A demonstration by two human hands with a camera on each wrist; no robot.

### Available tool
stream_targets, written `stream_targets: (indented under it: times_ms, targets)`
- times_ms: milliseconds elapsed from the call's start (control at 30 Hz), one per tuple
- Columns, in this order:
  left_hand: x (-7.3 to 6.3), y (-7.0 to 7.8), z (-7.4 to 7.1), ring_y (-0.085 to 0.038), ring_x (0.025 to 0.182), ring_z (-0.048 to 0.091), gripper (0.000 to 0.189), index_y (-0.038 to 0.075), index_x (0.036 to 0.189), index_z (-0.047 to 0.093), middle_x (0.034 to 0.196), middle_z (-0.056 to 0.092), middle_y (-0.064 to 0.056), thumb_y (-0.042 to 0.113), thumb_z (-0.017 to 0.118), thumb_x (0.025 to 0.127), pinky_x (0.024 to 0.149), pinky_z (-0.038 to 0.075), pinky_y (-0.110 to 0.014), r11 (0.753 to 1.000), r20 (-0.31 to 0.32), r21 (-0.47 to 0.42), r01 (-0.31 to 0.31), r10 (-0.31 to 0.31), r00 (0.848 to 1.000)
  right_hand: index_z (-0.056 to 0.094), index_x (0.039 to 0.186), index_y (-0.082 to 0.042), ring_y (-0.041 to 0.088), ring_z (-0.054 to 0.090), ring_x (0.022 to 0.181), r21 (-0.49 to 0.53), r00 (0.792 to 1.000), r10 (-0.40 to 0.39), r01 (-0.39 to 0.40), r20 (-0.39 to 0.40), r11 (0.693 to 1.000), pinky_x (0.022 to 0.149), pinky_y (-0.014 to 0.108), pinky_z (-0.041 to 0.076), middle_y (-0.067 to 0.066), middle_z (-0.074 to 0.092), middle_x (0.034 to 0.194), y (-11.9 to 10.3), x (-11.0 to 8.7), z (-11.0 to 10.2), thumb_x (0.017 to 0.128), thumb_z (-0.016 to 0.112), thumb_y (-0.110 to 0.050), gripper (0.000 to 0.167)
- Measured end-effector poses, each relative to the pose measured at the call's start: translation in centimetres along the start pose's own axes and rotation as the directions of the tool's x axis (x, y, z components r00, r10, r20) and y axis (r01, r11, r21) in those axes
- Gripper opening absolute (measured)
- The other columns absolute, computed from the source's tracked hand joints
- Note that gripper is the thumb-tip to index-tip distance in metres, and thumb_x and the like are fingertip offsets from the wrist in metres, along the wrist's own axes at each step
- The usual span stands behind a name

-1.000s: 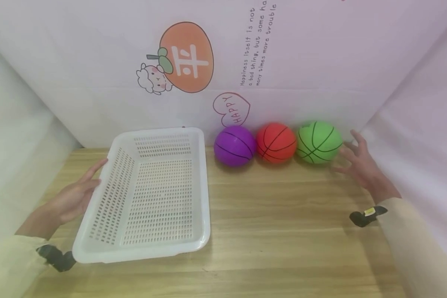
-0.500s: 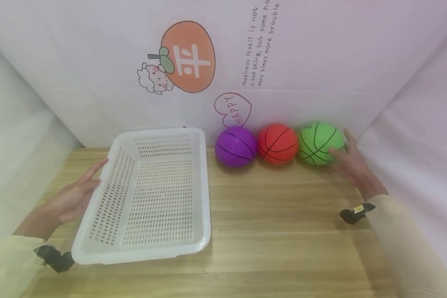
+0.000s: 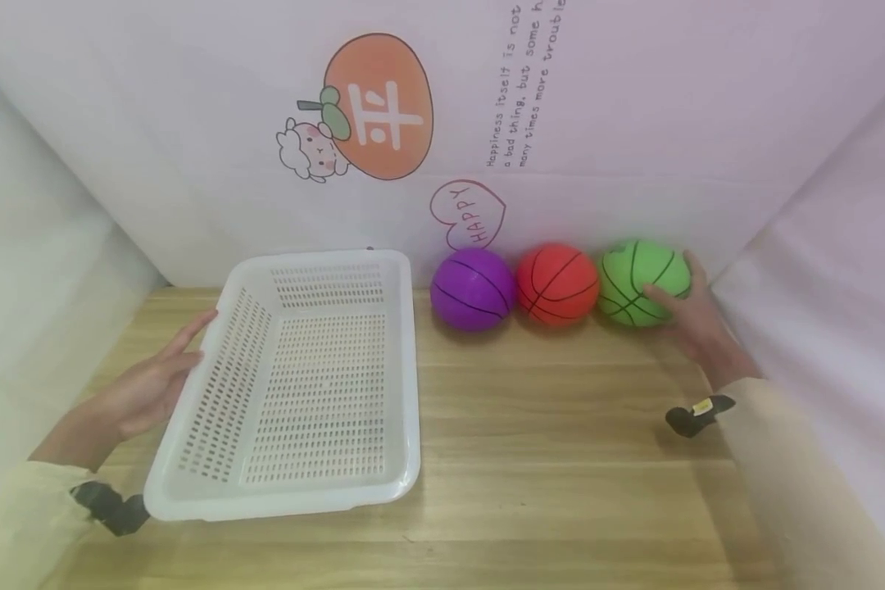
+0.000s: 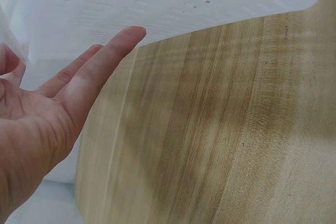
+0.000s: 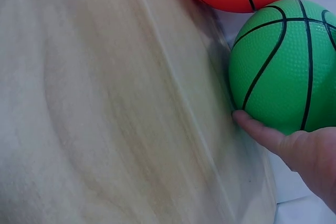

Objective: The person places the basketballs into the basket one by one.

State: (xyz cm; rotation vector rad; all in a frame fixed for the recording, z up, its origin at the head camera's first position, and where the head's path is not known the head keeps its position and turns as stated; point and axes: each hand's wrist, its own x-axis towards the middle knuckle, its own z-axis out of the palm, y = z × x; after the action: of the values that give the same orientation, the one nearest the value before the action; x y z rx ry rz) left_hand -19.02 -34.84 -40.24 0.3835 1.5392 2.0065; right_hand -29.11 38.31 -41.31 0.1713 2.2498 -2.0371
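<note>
A white slotted plastic basket (image 3: pixel 317 393) sits at the left in the head view, its inside bare. My left hand (image 3: pixel 143 393) is at its left side, fingers straight, fingertips right at the rim; the left wrist view shows the fingers (image 4: pixel 100 66) extended beside the basket wall. At the far right of a row is a green toy basketball (image 3: pixel 637 274). My right hand (image 3: pixel 696 324) holds it from the right, thumb on the front and fingers round the far side. In the right wrist view one digit presses the ball's lower edge; most other fingers are hidden.
A red toy basketball (image 3: pixel 558 285) stands beside the green one, with a purple toy basketball (image 3: pixel 474 290) to its left. All are on a wooden table (image 3: pixel 531 459) against a printed white cloth backdrop (image 3: pixel 634 106). Cloth also hangs at both sides.
My right hand has moved left from beside the green basketball and now has thumb and fingers on it. The left hand stays at the basket; the head view shifts slightly.
</note>
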Motion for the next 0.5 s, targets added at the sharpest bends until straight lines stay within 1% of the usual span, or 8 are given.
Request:
stream_targets:
  times_ms: [133, 200, 267, 400, 500]
  targets:
    - [-0.08, 0.25, -0.10, -0.022, 0.121, 0.059, 0.064, 0.040, 0.159, -0.012, 0.140, 0.055, 0.007, 0.009, 0.018, 0.111, 0.091, 0.053, -0.045, 1.000, 0.011, -0.002, 0.000, 0.000, 1.000, -0.016, 0.157, -0.039, 0.048, 0.007, 0.146, -0.004, 1.000, -0.018, 0.018, -0.026, 1.000, 0.098, 0.044, 0.045, 0.015, -0.014, 0.163, 0.02, 0.34, 0.07, 0.098, 0.067, -0.021, 0.104]
    - [-0.10, 0.30, -0.14, -0.022, 0.121, 0.059, 0.064, 0.040, 0.158, -0.012, 0.140, 0.055, 0.007, 0.009, 0.017, 0.111, 0.091, 0.053, -0.045, 1.000, 0.016, -0.011, 0.000, 0.000, 1.000, -0.016, 0.158, -0.038, 0.047, 0.008, 0.146, -0.022, 0.999, -0.019, 0.018, -0.037, 1.000, 0.094, 0.041, 0.047, 0.016, -0.012, 0.163, 0.07, 0.42, 0.03, 0.097, 0.068, -0.022, 0.104]
    - [-0.10, 0.30, -0.16, -0.023, 0.121, 0.059, 0.064, 0.040, 0.158, -0.012, 0.140, 0.055, 0.006, 0.009, 0.017, 0.111, 0.091, 0.053, -0.046, 1.000, 0.018, -0.018, 0.003, -0.003, 1.000, -0.015, 0.158, -0.038, 0.046, 0.008, 0.146, -0.019, 0.999, -0.018, 0.017, -0.044, 1.000, 0.096, 0.042, 0.046, 0.015, -0.011, 0.163, 0.10, 0.41, 0.04, 0.097, 0.069, -0.023, 0.104]
    - [-0.09, 0.23, -0.12, -0.023, 0.121, 0.059, 0.064, 0.041, 0.158, -0.011, 0.139, 0.056, 0.006, 0.008, 0.018, 0.111, 0.091, 0.053, -0.046, 1.000, 0.012, -0.023, 0.010, -0.010, 1.000, -0.013, 0.158, -0.037, 0.044, 0.008, 0.147, -0.002, 0.998, -0.028, 0.028, -0.056, 1.000, 0.106, 0.051, 0.035, 0.014, -0.011, 0.163, 0.13, 0.16, 0.27, 0.097, 0.069, -0.022, 0.104]
    - [-0.06, 0.21, -0.05, -0.023, 0.121, 0.059, 0.065, 0.041, 0.159, -0.011, 0.138, 0.057, 0.005, 0.008, 0.018, 0.111, 0.091, 0.053, -0.046, 0.999, 0.015, -0.032, 0.010, -0.010, 1.000, -0.011, 0.159, -0.035, 0.044, 0.010, 0.147, -0.032, 0.995, -0.047, 0.045, -0.087, 0.998, 0.108, 0.055, 0.031, 0.013, -0.009, 0.163, 0.20, -0.09, 0.51, 0.096, 0.070, -0.024, 0.103]
